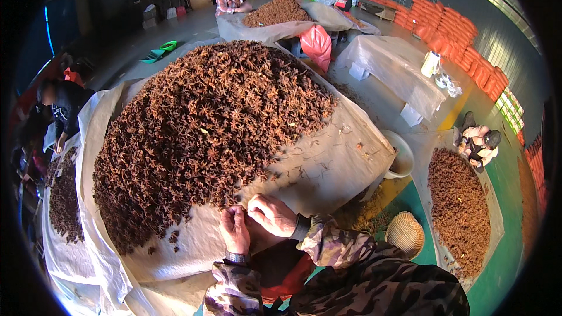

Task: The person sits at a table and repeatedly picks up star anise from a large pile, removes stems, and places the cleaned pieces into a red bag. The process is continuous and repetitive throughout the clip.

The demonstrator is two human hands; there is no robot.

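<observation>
A large heap of dried star anise (210, 127) covers most of the sheet-covered table (351, 158) before me. At the heap's near edge, my left hand (235, 230) has its thumb and fingertips drawn together, close to the star anise pieces. My right hand (273, 216) is just beside it, its fingers curled inward over the pale sheet. Anything small between the fingertips of either hand is too hard to make out. A few loose star anise pieces (174, 237) lie on the sheet left of my hands. Thin stems (314, 171) are scattered on the right.
A white bucket (406, 156) stands by the table's right corner, with a woven basket (405, 235) nearer me. One person crouches by a floor pile (459, 210); others work at the left and far tables. Orange sacks (443, 26) line the wall.
</observation>
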